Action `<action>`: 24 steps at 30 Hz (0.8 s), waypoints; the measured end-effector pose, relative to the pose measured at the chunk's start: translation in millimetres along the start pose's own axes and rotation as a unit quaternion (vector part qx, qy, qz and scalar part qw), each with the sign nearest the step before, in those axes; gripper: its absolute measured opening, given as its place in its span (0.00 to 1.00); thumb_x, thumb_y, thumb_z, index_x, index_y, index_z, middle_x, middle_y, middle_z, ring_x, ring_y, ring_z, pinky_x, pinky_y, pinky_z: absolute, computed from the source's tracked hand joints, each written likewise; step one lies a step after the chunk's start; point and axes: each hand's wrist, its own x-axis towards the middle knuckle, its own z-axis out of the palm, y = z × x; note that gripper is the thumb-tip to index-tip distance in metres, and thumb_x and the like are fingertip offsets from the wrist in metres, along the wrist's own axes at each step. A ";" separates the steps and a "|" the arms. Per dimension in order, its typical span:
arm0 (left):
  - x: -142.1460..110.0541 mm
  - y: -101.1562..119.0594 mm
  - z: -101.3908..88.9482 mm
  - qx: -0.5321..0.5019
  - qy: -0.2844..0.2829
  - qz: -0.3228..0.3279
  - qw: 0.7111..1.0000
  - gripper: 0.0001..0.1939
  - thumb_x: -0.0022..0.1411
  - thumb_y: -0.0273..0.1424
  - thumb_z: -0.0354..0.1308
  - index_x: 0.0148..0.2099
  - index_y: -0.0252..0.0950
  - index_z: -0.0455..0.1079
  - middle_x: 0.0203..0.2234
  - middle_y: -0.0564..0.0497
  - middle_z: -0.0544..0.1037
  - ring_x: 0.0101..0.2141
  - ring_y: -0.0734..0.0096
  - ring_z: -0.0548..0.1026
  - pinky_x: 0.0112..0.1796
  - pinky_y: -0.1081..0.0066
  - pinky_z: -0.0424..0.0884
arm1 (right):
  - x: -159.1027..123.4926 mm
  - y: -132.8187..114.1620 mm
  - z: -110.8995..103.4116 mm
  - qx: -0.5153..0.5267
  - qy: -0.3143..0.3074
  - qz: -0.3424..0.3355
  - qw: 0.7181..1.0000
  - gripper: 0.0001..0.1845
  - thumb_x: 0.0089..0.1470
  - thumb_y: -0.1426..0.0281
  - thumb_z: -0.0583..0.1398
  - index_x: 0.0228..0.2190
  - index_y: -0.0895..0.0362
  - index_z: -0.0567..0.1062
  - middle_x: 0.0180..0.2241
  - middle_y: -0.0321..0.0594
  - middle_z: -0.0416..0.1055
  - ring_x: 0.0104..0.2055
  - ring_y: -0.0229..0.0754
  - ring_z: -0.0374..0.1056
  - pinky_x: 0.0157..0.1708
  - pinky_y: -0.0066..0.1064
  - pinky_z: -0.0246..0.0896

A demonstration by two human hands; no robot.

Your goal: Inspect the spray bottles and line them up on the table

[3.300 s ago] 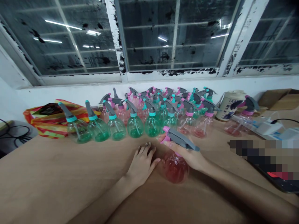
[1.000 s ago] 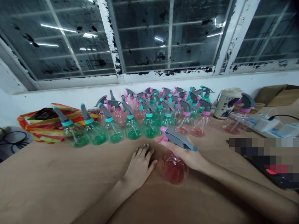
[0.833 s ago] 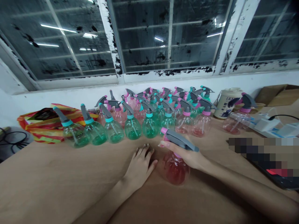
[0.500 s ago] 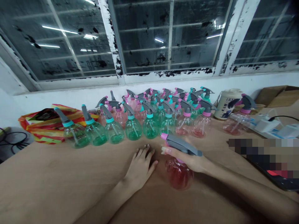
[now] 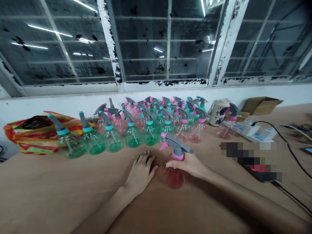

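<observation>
A pink spray bottle (image 5: 173,175) with a grey trigger head and pink collar stands upright on the brown table (image 5: 48,191). My right hand (image 5: 188,164) wraps round its shoulder just under the collar. My left hand (image 5: 140,172) lies flat on the table just left of the bottle, fingers stretched out, holding nothing. Behind them stand several green spray bottles (image 5: 133,136) and pink spray bottles (image 5: 196,132) in rows under the window.
A striped red and yellow bag (image 5: 31,133) lies at the back left. At the back right are a beige tub (image 5: 218,112), a lone pink bottle (image 5: 227,125), a white power strip (image 5: 258,133) with cables, a cardboard box (image 5: 262,104) and a phone (image 5: 260,172).
My right hand has slid from the trigger head down to the bottle's shoulder, and the bottle stands upright. The view has swung right and pulled back. My left hand has stayed put.
</observation>
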 end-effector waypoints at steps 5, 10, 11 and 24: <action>1.0 0.1 0.1 0.005 0.004 -0.010 1.000 0.18 0.67 0.35 0.47 0.54 0.31 0.66 0.53 0.39 0.68 0.54 0.52 0.65 0.51 0.53 0.62 | -16.8 0.3 -10.6 0.016 0.054 0.027 0.998 0.17 0.46 0.64 0.65 0.40 0.53 0.74 0.41 0.40 0.74 0.46 0.48 0.68 0.51 0.47 0.58; 1.6 -0.3 -0.3 0.021 0.009 -0.004 1.000 0.19 0.68 0.35 0.45 0.55 0.30 0.65 0.53 0.38 0.68 0.54 0.53 0.65 0.51 0.54 0.62 | -25.6 -12.3 -21.9 -0.018 0.065 0.044 0.997 0.15 0.47 0.62 0.65 0.38 0.54 0.76 0.41 0.41 0.76 0.47 0.50 0.70 0.52 0.48 0.57; 1.8 -0.2 -0.7 0.024 0.009 -0.002 1.000 0.19 0.68 0.35 0.45 0.55 0.30 0.65 0.54 0.38 0.68 0.54 0.54 0.65 0.52 0.54 0.62 | -27.2 -12.5 -28.2 -0.027 0.067 0.049 0.996 0.16 0.47 0.62 0.64 0.39 0.54 0.76 0.41 0.41 0.76 0.46 0.50 0.70 0.51 0.48 0.58; 3.8 -10.2 4.4 0.018 0.024 0.014 0.999 0.21 0.68 0.38 0.42 0.54 0.32 0.66 0.54 0.40 0.68 0.54 0.54 0.65 0.52 0.54 0.61 | -10.8 78.4 -209.6 -0.127 0.341 0.060 0.930 0.21 0.46 0.54 0.61 0.37 0.55 0.75 0.38 0.47 0.77 0.40 0.54 0.73 0.39 0.45 0.69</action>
